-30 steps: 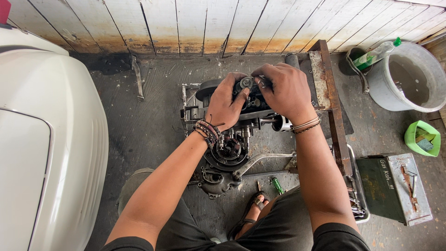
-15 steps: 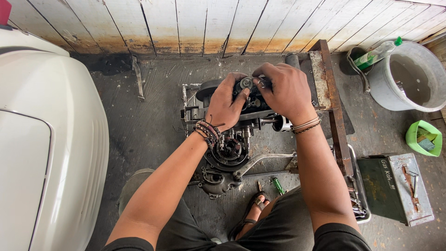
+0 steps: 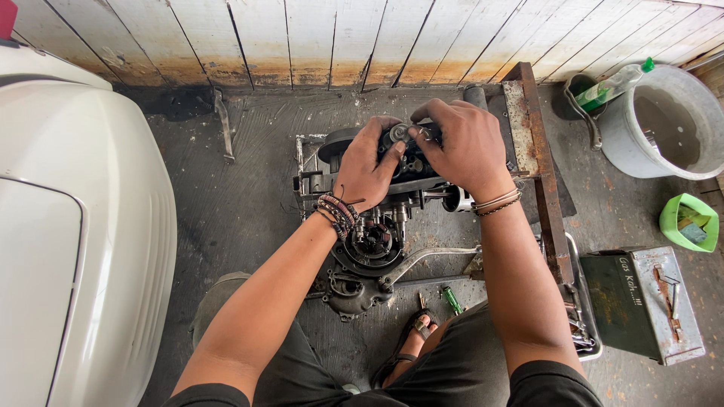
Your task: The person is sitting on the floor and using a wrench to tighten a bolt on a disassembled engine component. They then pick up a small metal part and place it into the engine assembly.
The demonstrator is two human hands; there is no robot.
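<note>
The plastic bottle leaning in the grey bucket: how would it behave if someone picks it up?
The plastic bottle is probably light, since it looks thin-walled and clear. It rests slanted on the rim of the grey bucket, so a nudge may slide it. Being round, it would likely roll on the floor.

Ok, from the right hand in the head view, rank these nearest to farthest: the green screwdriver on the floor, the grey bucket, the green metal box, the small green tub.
1. Green screwdriver, on the floor below the right hand, by the sandal.
2. Grey bucket, right of the hand, by the wall; close to the screwdriver's distance, a loose call.
3. Green metal box, lower right.
4. Small green tub, far right edge; close to the box's distance.
</note>
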